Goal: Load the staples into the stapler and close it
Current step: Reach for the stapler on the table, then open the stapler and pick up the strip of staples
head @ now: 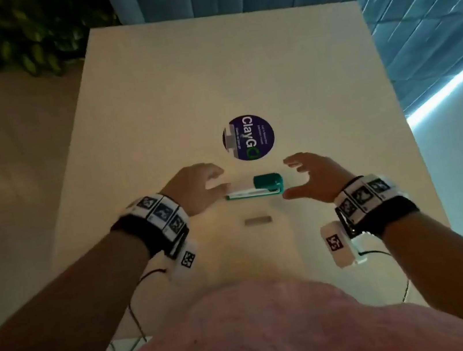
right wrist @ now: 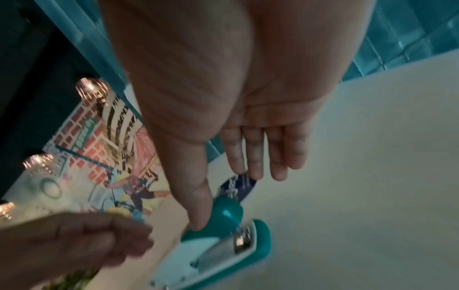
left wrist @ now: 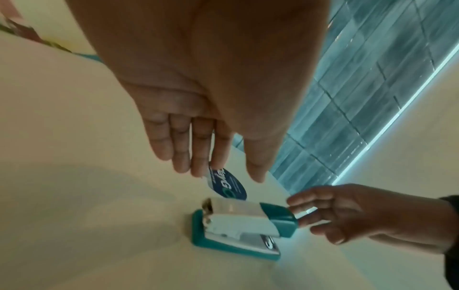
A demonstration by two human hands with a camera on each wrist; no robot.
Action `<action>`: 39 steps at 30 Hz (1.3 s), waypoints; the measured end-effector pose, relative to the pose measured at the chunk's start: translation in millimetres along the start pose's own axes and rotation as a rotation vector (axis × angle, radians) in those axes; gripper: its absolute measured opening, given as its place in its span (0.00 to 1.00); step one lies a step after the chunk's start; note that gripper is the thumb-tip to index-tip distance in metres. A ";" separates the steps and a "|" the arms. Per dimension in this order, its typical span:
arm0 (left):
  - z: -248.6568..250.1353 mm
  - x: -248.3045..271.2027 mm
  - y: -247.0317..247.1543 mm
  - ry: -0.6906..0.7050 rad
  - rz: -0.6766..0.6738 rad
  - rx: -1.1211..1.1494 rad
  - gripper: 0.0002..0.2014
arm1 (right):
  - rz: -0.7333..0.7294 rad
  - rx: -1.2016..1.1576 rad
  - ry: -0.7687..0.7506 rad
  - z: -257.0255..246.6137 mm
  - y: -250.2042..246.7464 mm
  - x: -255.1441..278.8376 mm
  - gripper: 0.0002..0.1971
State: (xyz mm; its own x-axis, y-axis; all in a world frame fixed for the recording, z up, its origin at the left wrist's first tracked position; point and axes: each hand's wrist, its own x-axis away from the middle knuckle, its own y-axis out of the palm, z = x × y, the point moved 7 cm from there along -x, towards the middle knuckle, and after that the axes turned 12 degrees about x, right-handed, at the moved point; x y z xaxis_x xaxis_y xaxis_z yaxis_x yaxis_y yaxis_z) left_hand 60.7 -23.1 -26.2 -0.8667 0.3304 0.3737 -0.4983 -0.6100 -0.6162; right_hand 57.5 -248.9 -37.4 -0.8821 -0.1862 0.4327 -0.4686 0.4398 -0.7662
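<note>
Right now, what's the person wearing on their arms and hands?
Both forearms are bare, with no sleeves or gloves. The left hand and right hand each sit ahead of a black wrist strap topped by a row of white blocks printed with black square marker patterns. A white camera pod with its own marker hangs under each wrist, trailing a thin dark cable.

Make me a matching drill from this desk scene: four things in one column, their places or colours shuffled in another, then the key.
1. stapler
2. strip of staples
3. round sticker
4. right hand

A. dark blue, beyond the stapler
B. grey, lying nearer the person
C. teal and white, between both hands
D. open, at the stapler's teal end

Pairs: 1-C, 2-B, 3-A, 4-D
</note>
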 end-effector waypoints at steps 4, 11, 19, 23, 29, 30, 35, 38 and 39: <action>22.8 -20.6 25.7 0.061 -0.086 -0.027 0.33 | -0.059 0.112 -0.024 -10.7 20.1 -11.4 0.39; 49.7 -36.7 57.0 0.201 -0.124 -0.069 0.29 | 0.041 0.146 0.009 -9.3 31.6 -26.4 0.24; 57.5 -47.8 60.9 0.233 -0.133 -0.139 0.19 | 0.016 0.165 -0.018 -3.9 35.0 -31.8 0.21; 57.9 -42.5 47.2 0.272 -0.046 -0.050 0.19 | 0.019 0.151 -0.032 -5.6 33.8 -31.2 0.17; 43.2 -8.3 -9.1 0.313 0.127 0.127 0.17 | 0.052 0.100 -0.035 -2.1 34.5 -31.8 0.16; 34.6 -1.8 -18.6 0.297 0.146 0.128 0.17 | 0.051 0.089 -0.036 -2.1 34.7 -31.9 0.16; -25.2 27.4 -53.5 0.161 0.238 0.095 0.15 | 0.039 0.094 -0.043 -2.4 35.1 -33.3 0.16; -55.7 29.1 -52.2 0.103 0.206 0.077 0.14 | 0.044 0.087 -0.032 -2.3 34.7 -32.4 0.16; -63.7 27.5 -50.6 0.093 0.202 0.076 0.14 | 0.046 0.084 -0.029 -2.3 34.6 -31.9 0.16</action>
State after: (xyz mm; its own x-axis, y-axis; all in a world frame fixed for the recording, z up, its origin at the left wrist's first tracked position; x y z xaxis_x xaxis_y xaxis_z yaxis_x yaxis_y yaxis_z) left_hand 60.5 62.7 -28.9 -0.9489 0.2586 0.1806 -0.3141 -0.7219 -0.6166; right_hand 69.6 -225.7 -76.7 -0.9030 -0.1940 0.3833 -0.4292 0.3733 -0.8225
